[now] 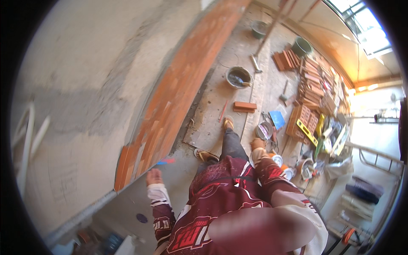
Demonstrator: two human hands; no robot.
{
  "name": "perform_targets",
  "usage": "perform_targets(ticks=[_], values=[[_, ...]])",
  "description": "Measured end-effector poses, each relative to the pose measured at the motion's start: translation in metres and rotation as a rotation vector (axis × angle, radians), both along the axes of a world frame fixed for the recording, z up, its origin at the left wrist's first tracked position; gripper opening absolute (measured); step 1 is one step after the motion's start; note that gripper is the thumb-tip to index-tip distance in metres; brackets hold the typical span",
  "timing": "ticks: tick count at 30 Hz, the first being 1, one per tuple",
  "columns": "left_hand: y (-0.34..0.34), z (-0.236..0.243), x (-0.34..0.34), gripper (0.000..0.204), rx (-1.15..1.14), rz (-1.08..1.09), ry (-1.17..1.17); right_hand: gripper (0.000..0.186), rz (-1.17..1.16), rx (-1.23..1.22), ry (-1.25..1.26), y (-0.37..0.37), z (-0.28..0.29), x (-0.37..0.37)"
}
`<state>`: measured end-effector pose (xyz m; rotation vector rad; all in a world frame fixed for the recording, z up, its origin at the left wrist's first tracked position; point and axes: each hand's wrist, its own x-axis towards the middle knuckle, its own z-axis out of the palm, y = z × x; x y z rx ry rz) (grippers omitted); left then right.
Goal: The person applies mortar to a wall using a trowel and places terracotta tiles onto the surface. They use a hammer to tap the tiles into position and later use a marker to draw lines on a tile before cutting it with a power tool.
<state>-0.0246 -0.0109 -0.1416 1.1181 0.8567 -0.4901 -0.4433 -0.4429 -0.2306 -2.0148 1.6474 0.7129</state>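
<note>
Hanging near brickwork (178,89) and seemingly one pail (264,131) are two hands (154,177) (257,144).

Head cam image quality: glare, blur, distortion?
Head view: window blown out upper right; head view: fisheye bending toward the black rim; head view: blurred patch over the jersey at bottom; head view: left hand soft in detail.

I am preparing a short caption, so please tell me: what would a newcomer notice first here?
Probably the long band of orange brickwork, running diagonally along the wall left of centre. Next, the heaped bricks at upper right and the yellow spirit level below them in the picture would likely draw the eye.
</note>
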Motion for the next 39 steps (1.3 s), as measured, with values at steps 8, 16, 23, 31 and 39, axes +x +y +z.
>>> perform_targets(ticks=[8,16,23,31,39], values=[[-0.183,-0.076,-0.09,0.042,0.067,-0.974,0.43,0.045,-0.426,0.108,0.03,-0.001,0.046,-0.141],[-0.402,-0.03,-0.039,0.016,0.475,-2.3,-0.1,0.055,-0.819,0.141,-0.376,-0.048,0.038,-0.114],[-0.612,-0.026,-0.016,0.018,0.489,-2.219,0.094,0.055,-1.212,-0.052,-0.472,-0.084,0.058,-0.104],[-0.752,-0.046,-0.044,0.007,0.321,-2.435,-0.077,0.038,-1.643,-0.1,-0.383,-0.047,0.075,-0.078],[-0.809,-0.074,-0.001,0.009,0.311,-2.465,0.214,0.034,-1.809,-0.017,-0.087,-0.025,0.081,0.034]])
